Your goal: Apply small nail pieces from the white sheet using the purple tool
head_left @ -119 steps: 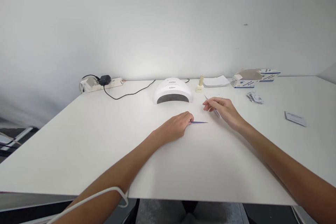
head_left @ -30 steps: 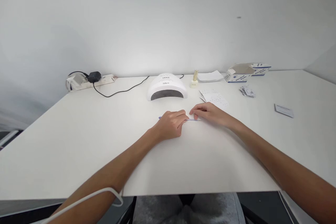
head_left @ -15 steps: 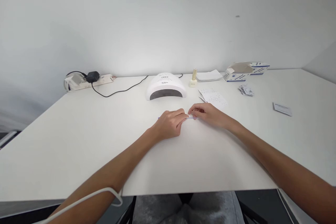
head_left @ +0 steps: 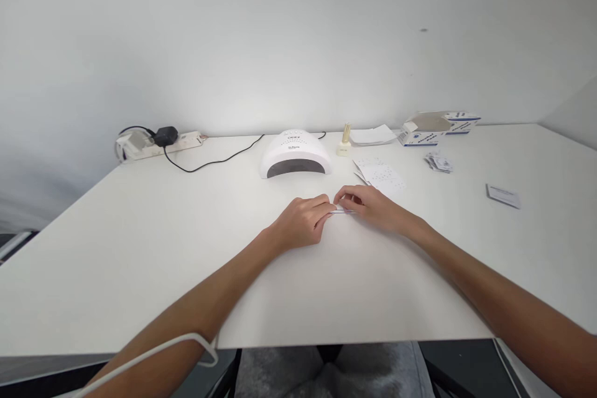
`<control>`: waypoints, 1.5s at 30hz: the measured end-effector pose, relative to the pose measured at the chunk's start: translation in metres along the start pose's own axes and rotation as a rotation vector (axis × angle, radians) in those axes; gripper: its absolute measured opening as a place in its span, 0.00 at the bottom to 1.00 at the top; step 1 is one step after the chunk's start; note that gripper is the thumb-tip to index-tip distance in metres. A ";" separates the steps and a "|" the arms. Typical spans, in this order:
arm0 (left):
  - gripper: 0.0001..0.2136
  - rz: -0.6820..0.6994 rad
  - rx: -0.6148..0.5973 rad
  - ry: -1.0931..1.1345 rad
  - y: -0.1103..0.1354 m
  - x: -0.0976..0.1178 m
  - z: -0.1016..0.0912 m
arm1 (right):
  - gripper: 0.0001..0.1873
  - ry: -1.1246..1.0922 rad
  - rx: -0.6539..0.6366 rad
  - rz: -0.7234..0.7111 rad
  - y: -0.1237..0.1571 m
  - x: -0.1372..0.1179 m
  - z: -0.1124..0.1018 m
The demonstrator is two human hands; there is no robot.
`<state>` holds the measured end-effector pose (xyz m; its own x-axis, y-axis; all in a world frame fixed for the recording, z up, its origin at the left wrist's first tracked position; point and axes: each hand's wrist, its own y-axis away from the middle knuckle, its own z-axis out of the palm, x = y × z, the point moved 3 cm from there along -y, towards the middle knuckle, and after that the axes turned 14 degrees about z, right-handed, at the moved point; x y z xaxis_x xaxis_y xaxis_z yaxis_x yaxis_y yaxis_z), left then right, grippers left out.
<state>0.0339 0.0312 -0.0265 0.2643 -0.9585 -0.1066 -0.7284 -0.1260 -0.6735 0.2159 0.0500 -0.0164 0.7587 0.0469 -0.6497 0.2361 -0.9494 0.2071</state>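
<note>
In the middle of the white table, my left hand (head_left: 301, 222) is closed around a thin flat strip (head_left: 342, 211), whitish with a dark line along it. Only the short stretch between my hands shows; most of it is hidden under my fingers. Just right of it, my right hand (head_left: 373, 206) has its thumb and fingertips bent together at the strip. Whether those fingertips also grip some tiny bit is too small to make out. Behind my right hand lie white sheets (head_left: 380, 175) dotted with small specks.
A white nail lamp (head_left: 295, 152) stands behind my hands, beside a nail polish bottle (head_left: 344, 143) and stacked paper (head_left: 372, 135). Farther right are alcohol pad boxes (head_left: 423, 137), small packets (head_left: 438, 162) and a flat grey-white block (head_left: 502, 195). A power strip (head_left: 180, 144) with a black adapter (head_left: 165, 135) sits back left.
Both hands stay at nearly the same spot on the strip, with only slight finger movement. The whole view has shifted a little; the objects on the table have not moved.
</note>
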 end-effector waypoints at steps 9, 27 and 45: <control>0.14 0.008 0.005 -0.018 -0.002 0.001 -0.001 | 0.14 0.008 -0.003 -0.005 0.000 0.000 0.000; 0.15 -0.013 -0.039 -0.023 -0.001 0.000 0.000 | 0.14 0.004 -0.006 -0.006 0.000 -0.001 -0.001; 0.14 -0.004 -0.034 -0.045 -0.002 0.000 -0.002 | 0.14 -0.003 -0.034 -0.011 0.000 0.002 -0.001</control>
<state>0.0340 0.0311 -0.0241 0.2947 -0.9457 -0.1371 -0.7479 -0.1390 -0.6491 0.2181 0.0503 -0.0164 0.7542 0.0562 -0.6542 0.2646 -0.9379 0.2245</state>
